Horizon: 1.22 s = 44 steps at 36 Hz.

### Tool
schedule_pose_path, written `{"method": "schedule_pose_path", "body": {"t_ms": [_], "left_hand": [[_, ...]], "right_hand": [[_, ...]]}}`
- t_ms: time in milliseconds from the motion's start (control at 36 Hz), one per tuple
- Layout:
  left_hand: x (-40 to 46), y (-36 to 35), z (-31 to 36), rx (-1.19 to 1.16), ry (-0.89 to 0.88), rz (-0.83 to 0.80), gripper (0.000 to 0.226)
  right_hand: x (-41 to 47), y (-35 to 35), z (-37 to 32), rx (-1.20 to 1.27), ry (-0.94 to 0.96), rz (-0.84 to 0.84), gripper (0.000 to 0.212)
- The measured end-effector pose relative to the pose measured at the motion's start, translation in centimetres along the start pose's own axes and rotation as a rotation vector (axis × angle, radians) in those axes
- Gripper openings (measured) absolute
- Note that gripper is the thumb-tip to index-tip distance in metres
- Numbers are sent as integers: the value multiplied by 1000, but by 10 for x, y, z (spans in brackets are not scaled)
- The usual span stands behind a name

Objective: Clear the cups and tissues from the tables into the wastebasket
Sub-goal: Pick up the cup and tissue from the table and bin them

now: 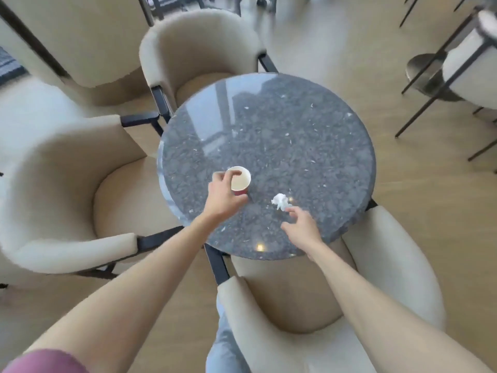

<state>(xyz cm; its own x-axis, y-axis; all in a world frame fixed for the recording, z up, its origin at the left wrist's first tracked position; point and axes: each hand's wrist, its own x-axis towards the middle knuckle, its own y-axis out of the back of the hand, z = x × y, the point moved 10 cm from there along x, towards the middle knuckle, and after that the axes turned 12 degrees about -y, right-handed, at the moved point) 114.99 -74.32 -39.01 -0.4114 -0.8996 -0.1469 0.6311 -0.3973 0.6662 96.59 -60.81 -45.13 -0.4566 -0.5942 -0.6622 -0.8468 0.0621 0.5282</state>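
A red paper cup (240,183) with a pale inside stands upright near the front left of the round dark stone table (282,135). My left hand (223,196) wraps around the cup's left side, fingers over its rim. A crumpled white tissue (281,201) lies on the table to the right of the cup. My right hand (302,227) hovers just below the tissue with its fingers spread, fingertips almost at the tissue. No wastebasket is in view.
Cream armchairs ring the table: one at the left (67,189), one at the back (199,52), one at the front right (349,305). More chairs with dark legs (468,63) stand at the far right on the wooden floor (403,197).
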Motion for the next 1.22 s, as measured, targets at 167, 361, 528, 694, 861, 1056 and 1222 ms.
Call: {"method": "schedule_pose_path", "body": {"t_ms": [167,361,528,694,861,1056,1222], "left_hand": [[55,-11,3,225,-154,-181,90],[80,-50,-12,401,-242,-441,91],[59,-50,-40,384,-234,-385,68],[32,-27,-56,208,-131,-309,69],[-6,22,-53,59,-15,-122,75],[-118,92,-51,-28,166,96,84],[-307,130,-83,-143,339,370,82]], "right_hand": [[10,-14,-30,-209,54,64,61],[34,-20,-65,-443,57,207,79],[35,-58,-24,-612,-22,119,48],[11,-80,14,-490,-131,15,23],[-7,-62,-41,-148,-105,-79,10],[-84,-67,-126,19,174,-141,5],[-194,-168,-109,-67,332,-432,26]]}}
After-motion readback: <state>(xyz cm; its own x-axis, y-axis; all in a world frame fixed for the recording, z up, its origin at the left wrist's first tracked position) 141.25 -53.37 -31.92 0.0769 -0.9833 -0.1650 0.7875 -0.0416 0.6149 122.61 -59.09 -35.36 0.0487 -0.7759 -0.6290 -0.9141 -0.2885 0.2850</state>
